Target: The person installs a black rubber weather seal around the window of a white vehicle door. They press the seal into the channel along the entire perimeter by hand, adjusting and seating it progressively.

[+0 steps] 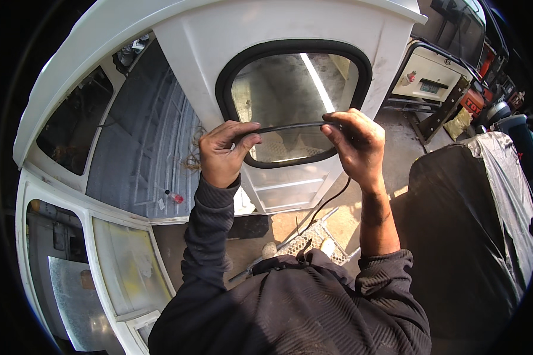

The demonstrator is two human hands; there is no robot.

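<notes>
A thin black rubber strip [290, 126] is stretched nearly level between my two hands. My left hand [222, 155] pinches it at one end between thumb and fingers. My right hand [361, 145] pinches it farther along, and a loose tail [333, 201] hangs below that hand toward the floor. Just beyond the strip is a window pane [278, 83] with rounded corners, framed by a thick black rubber seal [224, 89] in a white vehicle panel [189, 65]. The strip passes in front of the lower part of the glass; whether it touches the seal I cannot tell.
Below me is a metal mesh platform [339, 253]. The white vehicle body's grey ribbed interior [142, 136] lies to the left, with a small red-capped item [175, 196] inside. A dark and silver cover [456, 201] drapes something at right. Another vehicle [426, 74] stands behind.
</notes>
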